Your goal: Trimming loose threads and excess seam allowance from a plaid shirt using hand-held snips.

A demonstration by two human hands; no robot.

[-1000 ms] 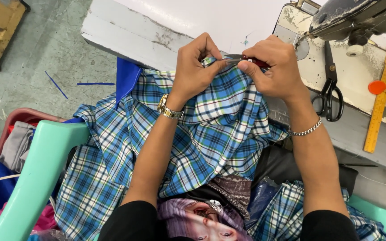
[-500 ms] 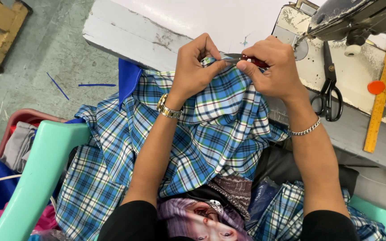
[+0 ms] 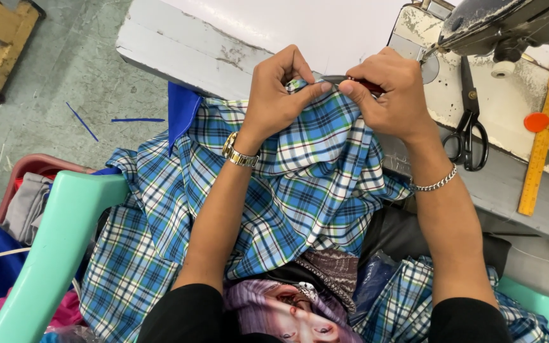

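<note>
Nearest, the blue plaid cloth (image 3: 300, 209) lies heaped over the person's lap and spills left past a mint chair arm (image 3: 52, 254) toward a tub of clothes (image 3: 17, 209). Both forearms run up from it, a gold watch (image 3: 239, 154) on the left wrist, a chain bracelet (image 3: 435, 185) on the right.

Further up, the hands meet at the top fold of the cloth, at the table (image 3: 179, 47) edge. The left hand (image 3: 281, 95) is closed, pinching a bunched edge between thumb and fingers. The right hand (image 3: 392, 95) is closed too, around a small tool (image 3: 357, 82) with a dark metal tip and red handle; the tip points at the pinched spot, touching or just beside the left thumb. What kind of tool it is I cannot tell.

As I see it, the risk sits right there: the tip is so near the thumb that a slip could nick it, or catch the weave and tear the cloth. The hanging weight of the cloth could also drag the edge out of the pinch.

Beyond, scissors (image 3: 468, 136) and a yellow ruler (image 3: 541, 133) lie by the sewing machine (image 3: 503, 25).
</note>
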